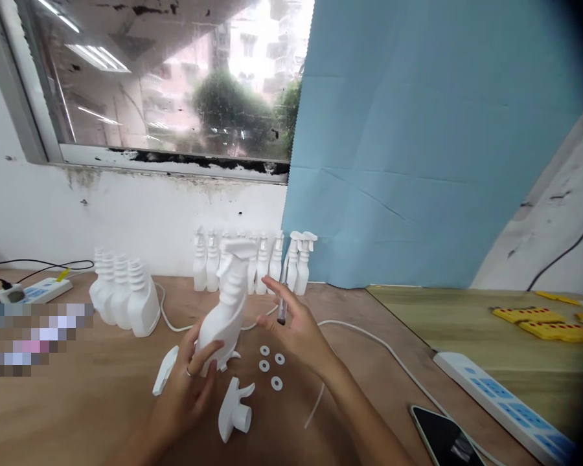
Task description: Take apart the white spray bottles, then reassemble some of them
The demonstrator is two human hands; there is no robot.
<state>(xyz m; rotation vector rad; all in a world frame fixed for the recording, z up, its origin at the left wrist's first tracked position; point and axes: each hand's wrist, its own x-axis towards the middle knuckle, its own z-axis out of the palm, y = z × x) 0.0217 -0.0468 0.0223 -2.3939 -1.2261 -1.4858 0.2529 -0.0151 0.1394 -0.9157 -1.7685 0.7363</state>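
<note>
My left hand (192, 372), a ring on one finger, wraps round the lower body of a white spray bottle (223, 320). That bottle leans slightly right, with a trigger head on top. My right hand (298, 333) is beside it, apart from the bottle; a slim pen-like stick (282, 304) with a dark lower end sits among its fingers. On the table below lie a loose white trigger head (234, 414) and another trigger head (165, 370) by my left hand. A third is partly hidden behind the bottle. Several white ring washers (276, 383) lie under my right hand.
Several headless white bottles (143, 304) stand at left. A row of spray bottles (200, 265) lines the wall. A white cable (369, 330) crosses the wooden table. At right are a phone (444, 437), a power strip (505, 404) and yellow pieces (558, 330). Another power strip (43, 289) is at far left.
</note>
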